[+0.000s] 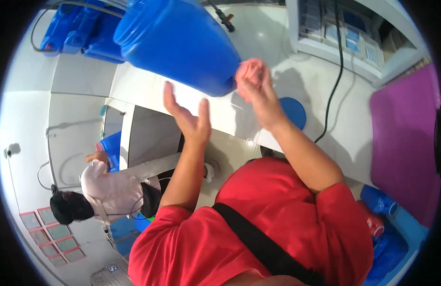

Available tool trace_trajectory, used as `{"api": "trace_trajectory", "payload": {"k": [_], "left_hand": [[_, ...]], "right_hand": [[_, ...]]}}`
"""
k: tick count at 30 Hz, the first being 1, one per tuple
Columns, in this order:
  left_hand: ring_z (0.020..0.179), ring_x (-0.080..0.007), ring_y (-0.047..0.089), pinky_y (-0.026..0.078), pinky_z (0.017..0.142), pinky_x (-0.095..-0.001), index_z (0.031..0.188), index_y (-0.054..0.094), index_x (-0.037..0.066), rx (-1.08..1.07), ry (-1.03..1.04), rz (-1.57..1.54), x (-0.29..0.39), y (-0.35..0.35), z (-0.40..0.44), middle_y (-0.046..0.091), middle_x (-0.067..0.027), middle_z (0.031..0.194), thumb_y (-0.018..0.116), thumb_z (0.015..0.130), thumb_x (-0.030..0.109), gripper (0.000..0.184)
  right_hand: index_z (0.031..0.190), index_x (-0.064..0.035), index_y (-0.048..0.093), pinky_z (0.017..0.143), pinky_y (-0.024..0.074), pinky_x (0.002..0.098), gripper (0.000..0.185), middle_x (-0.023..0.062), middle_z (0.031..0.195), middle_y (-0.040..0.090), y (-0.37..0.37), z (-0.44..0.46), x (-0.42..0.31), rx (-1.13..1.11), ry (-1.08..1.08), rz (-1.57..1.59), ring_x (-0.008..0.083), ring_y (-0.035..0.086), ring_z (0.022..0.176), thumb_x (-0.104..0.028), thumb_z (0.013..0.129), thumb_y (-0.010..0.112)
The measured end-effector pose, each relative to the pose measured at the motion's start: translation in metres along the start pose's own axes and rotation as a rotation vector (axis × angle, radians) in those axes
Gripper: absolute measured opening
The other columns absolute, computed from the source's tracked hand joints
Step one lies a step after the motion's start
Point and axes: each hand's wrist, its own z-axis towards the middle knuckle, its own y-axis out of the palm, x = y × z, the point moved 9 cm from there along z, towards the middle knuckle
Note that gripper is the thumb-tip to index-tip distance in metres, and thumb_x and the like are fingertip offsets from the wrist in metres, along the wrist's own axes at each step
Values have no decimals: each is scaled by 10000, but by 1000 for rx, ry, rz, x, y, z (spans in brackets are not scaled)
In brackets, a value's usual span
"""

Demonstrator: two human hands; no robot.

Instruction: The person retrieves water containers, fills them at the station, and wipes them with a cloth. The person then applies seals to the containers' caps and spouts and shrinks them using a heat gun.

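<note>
A large blue plastic jug [182, 47] lies along the white counter, its threaded neck toward the upper left. My right hand [263, 100] is closed on a crumpled pink cloth [249, 71], right beside the jug's base; whether the cloth touches the jug I cannot tell. Just below the jug, my left hand [191, 119] is open, fingers and thumb apart, holding nothing. On the counter by my right wrist is a flat blue disc [293, 113], like a lid.
More blue jugs [82, 28] stand at the upper left. A black cable [335, 78] crosses the counter near a white-framed cabinet [334, 50]. To the right is a purple panel [404, 143]. At the lower left a co-worker [113, 188] handles another blue container [113, 147].
</note>
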Motion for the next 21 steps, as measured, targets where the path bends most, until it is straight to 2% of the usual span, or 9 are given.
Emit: {"api": "trace_trajectory", "payload": {"k": [2,4,6,8,10,11,14,18,21], "left_hand": [[1485,-361,172,125,1186,-525,1538,82,-32,202,-110,-94,-24,-26,20,167,-235,1578,663,908,225,895],[1473,-347,198,149,1187,-500,1549,55,-22,288,-40,-220,-39,-30,50,167,-229,1584,677,920,303,942],[1458,-333,226,182,1185,-465,1553,28,-22,263,31,-415,-53,-12,68,167,-223,1588,708,902,404,1034],[1451,-328,237,196,1186,-438,1551,-16,-29,334,102,-222,-52,-7,70,171,-229,1582,743,793,636,1262],[1450,-331,239,191,1189,-438,1546,-36,-38,363,92,-337,-51,-1,74,169,-232,1582,733,768,685,1311],[1450,-331,239,191,1189,-438,1546,-36,-38,365,79,-332,-51,1,77,169,-232,1582,733,768,685,1311],[1451,-335,240,191,1190,-442,1540,-55,-48,386,30,-363,-58,-5,83,166,-238,1581,733,763,692,1331],[1441,-327,242,203,1183,-427,1533,-76,-57,334,61,-327,-66,-3,88,159,-247,1572,757,783,627,1313],[1394,-323,286,227,1167,-419,1521,-57,-68,294,-39,-251,-42,0,69,158,-237,1547,786,812,496,1238]], "right_hand": [[1408,-15,249,958,466,316,608,84,1228,506,10,26,-24,-2,-143,-65,163,542,1059,-166,968,641],[1371,-5,319,955,460,327,532,94,1245,499,45,56,-66,-111,-421,49,181,544,1079,-237,991,610],[1315,18,433,936,460,332,458,103,1176,547,75,91,-91,-82,-518,-153,165,550,1044,-305,1016,558],[1274,-24,562,887,488,317,425,99,1104,649,95,140,-91,-161,-343,-160,180,614,1004,-371,1045,471],[1235,-32,603,855,484,295,412,74,1003,667,98,184,-94,-239,-317,-338,158,613,944,-375,1054,465],[1191,-19,616,812,481,281,369,34,914,623,88,198,-66,-115,-40,-24,126,588,858,-338,1040,509],[1231,30,548,908,459,322,444,89,1057,599,47,192,0,-34,184,-168,132,552,979,-366,1033,520],[1212,26,588,842,472,298,426,52,940,618,8,113,19,96,146,-267,110,554,883,-357,1034,538],[1243,31,559,708,460,234,402,16,917,621,13,66,-29,-123,-62,-400,86,531,761,-314,1037,550]]}}
